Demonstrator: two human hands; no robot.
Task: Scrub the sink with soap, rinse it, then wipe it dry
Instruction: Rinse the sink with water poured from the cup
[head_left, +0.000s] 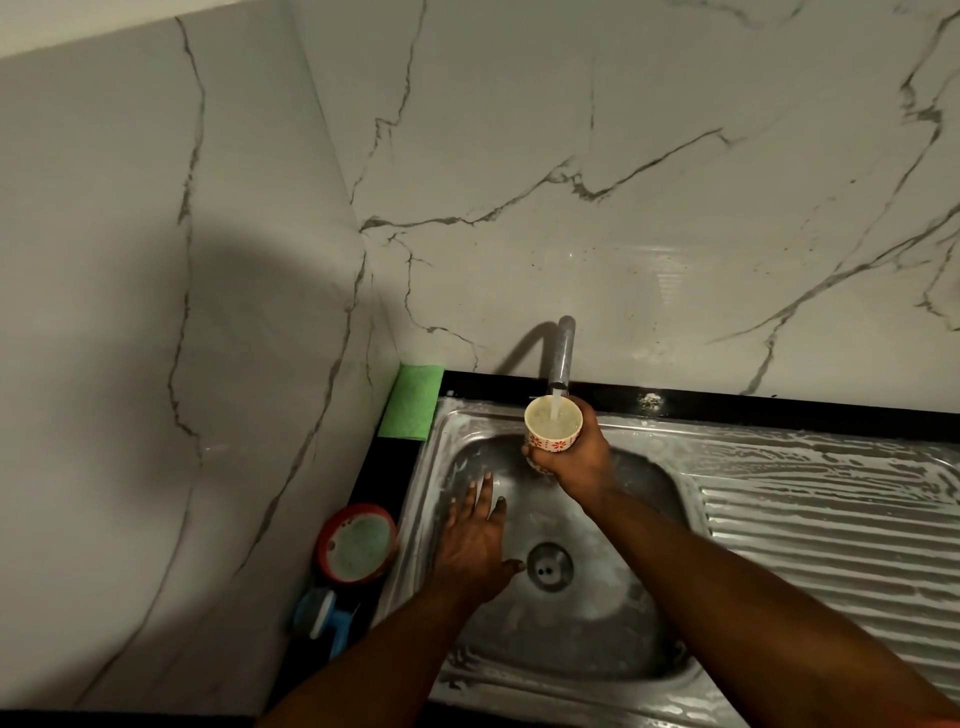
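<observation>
Head view: round flowered cup (552, 442) above soapy steel sink (582, 623).

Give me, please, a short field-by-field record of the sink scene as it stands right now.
Right hand: holds small cream cup with red flowers under the running grey metal tap
Left hand: fingers straight, flat against the steel sink basin beside the round drain
Drainboard: streaked with soapy foam
Left counter: folded green cloth, round red tub, blue-and-white scrubber
Stage: probably rinsing; cloth untouched
</observation>
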